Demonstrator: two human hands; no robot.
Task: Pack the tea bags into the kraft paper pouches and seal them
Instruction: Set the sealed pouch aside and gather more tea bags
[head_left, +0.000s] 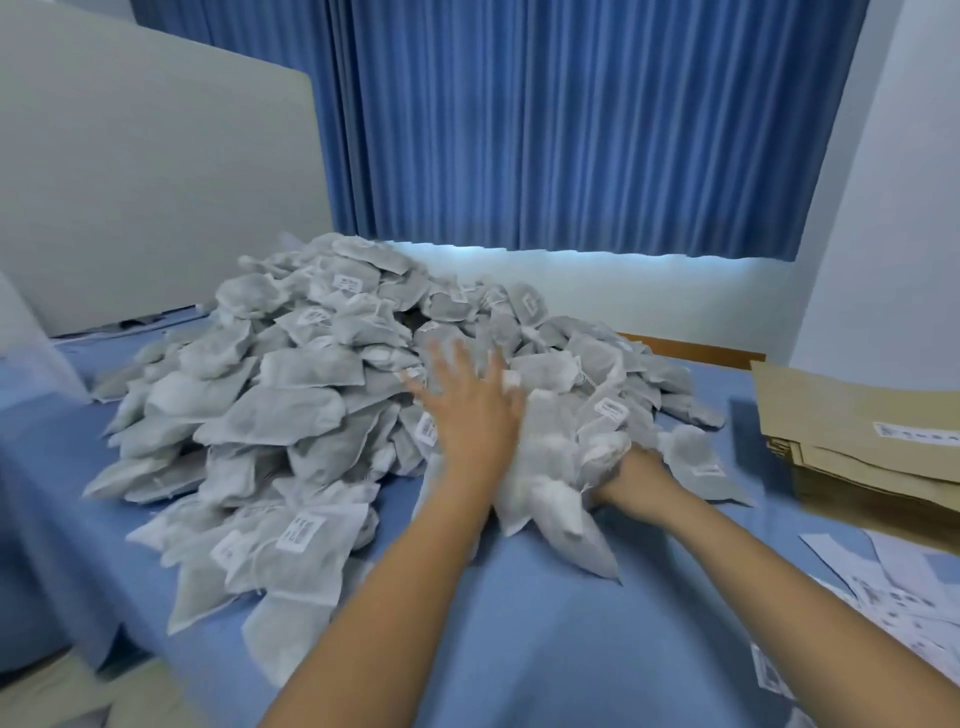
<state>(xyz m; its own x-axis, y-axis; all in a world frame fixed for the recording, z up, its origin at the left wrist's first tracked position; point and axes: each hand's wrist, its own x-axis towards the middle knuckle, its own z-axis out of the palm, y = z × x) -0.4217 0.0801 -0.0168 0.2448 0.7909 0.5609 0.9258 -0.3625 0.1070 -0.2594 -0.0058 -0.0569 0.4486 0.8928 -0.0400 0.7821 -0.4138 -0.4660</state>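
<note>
A big heap of grey-white tea bags with small paper tags covers the middle of the blue sheet. My left hand lies flat on the heap's near right side, fingers spread and straight. My right hand is under a bunch of tea bags and grips them from below; its fingers are mostly hidden by the bags. A stack of kraft paper pouches lies flat at the right edge.
White printed label sheets are scattered at the lower right. A white board leans at the back left, blue curtains hang behind. A wooden edge shows past the heap.
</note>
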